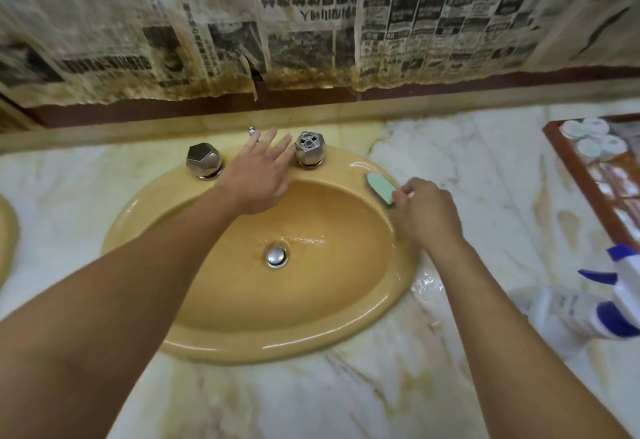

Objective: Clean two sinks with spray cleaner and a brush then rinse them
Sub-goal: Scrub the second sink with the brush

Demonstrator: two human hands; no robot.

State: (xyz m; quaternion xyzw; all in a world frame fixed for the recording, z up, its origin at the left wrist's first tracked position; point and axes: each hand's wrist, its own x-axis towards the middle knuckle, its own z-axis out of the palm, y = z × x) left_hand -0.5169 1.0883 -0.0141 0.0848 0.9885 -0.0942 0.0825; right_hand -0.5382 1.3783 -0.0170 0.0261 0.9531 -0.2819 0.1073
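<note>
Two hands are used: the brush (379, 187) is gripped by the right hand (427, 213) at the sink's (242, 345) right rim; the left hand (258, 178), spread wide, is held beside a rear-rim knob (309, 147). Scrubbing is judged current; for rinsing, that knob must be grasped and turned.

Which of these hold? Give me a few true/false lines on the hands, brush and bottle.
1. The right hand holds the green brush at the right rim of the sink. True.
2. The left hand is open, reaching between the left knob and the right knob. True.
3. The spray bottle sits inside the basin. False: it is on the counter, right of the sink.
4. The drain is an open hole. False: a metal stopper sits in it.
</note>
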